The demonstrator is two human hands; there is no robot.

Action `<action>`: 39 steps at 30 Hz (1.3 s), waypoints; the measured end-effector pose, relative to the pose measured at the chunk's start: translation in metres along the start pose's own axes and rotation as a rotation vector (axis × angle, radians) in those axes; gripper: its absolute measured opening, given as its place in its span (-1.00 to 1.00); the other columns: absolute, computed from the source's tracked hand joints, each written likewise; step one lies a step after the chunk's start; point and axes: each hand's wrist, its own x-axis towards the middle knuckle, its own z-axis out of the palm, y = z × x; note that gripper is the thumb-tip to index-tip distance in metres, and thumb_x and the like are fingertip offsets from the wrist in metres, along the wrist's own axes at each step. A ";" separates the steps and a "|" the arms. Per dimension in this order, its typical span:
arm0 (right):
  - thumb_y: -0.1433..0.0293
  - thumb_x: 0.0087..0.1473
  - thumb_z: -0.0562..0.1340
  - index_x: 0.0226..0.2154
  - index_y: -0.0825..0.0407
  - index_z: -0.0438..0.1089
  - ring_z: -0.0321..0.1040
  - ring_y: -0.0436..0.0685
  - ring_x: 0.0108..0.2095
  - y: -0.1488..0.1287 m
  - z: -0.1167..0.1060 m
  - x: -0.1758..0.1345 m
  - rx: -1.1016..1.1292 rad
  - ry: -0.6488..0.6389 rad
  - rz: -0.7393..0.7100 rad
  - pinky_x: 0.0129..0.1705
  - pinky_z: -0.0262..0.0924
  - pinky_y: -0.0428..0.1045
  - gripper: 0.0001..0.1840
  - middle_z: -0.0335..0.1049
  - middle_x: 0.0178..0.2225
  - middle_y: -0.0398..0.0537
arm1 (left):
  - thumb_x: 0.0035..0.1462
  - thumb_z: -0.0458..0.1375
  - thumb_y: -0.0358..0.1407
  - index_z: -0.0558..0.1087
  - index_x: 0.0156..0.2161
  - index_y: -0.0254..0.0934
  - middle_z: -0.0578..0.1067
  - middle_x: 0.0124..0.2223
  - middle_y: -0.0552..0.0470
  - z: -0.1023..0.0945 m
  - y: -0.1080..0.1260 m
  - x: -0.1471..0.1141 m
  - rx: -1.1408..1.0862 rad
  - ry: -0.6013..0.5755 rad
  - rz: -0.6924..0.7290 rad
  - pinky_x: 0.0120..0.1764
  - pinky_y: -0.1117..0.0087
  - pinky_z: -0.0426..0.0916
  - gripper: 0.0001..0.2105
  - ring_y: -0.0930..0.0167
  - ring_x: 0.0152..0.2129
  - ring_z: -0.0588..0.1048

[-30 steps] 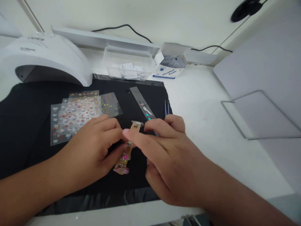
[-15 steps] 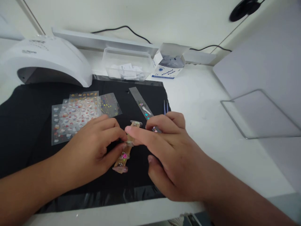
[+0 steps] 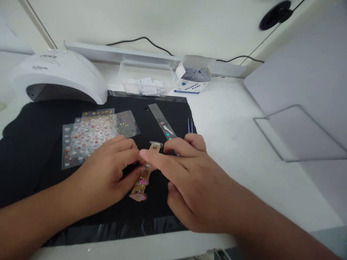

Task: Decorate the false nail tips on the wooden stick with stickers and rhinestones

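A slim wooden strip [image 3: 146,175] carries several false nails and stands on the black mat; a pink flower decorates one false nail [image 3: 142,181]. My left hand [image 3: 111,173] is closed, its thumb and index finger pinching at the middle of the strip by a clear nail. The extended index finger of my right hand [image 3: 197,184] presses at the same spot, and its thumb is held apart. That finger partly hides the nail beneath. Behind my right hand lie a clear sticker strip [image 3: 162,121] with flower decals and the purple tweezers [image 3: 190,125], partly covered.
Overlapping sticker sheets [image 3: 89,135] lie on the black mat [image 3: 35,144] at left. A white nail lamp [image 3: 67,68] stands behind them. Along the back are a clear plastic tub [image 3: 146,68] and an alcohol pads box [image 3: 192,81]. A metal wire frame [image 3: 284,160] stands at right.
My right hand has shifted slightly left, its index fingertip sliding farther over the nail toward my left fingers. The whole view has tilted a little, so the background sits lower.
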 end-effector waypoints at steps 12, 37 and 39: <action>0.43 -0.20 0.14 -0.11 0.09 0.37 0.12 0.06 -0.54 0.023 0.004 0.003 1.363 0.210 0.347 -0.31 0.10 0.03 -0.50 0.27 -0.68 -0.27 | 0.22 0.06 -0.45 0.43 -0.20 -0.22 0.44 -0.30 0.02 -0.001 0.005 -0.004 -0.071 0.146 -0.042 -0.24 0.28 0.34 -0.86 0.34 -0.30 0.41; 0.61 -0.17 0.03 -0.20 0.07 0.38 0.22 0.01 -0.44 0.005 -0.001 -0.002 0.754 0.086 0.112 0.09 0.06 0.17 -0.56 0.28 -0.62 -0.34 | 0.24 0.10 -0.34 0.39 -0.33 -0.21 0.38 -0.39 0.09 -0.004 0.031 -0.001 -0.536 0.248 -0.215 -0.38 0.44 0.33 -0.90 0.44 -0.44 0.36; 0.62 -0.15 0.04 -0.21 0.06 0.41 0.22 0.03 -0.43 0.003 -0.002 -0.001 0.727 0.100 0.149 0.02 0.11 0.13 -0.57 0.30 -0.62 -0.32 | 0.26 0.08 -0.33 0.37 -0.35 -0.22 0.35 -0.41 0.10 -0.002 0.032 -0.001 -0.522 0.240 -0.225 -0.39 0.45 0.30 -0.87 0.45 -0.46 0.33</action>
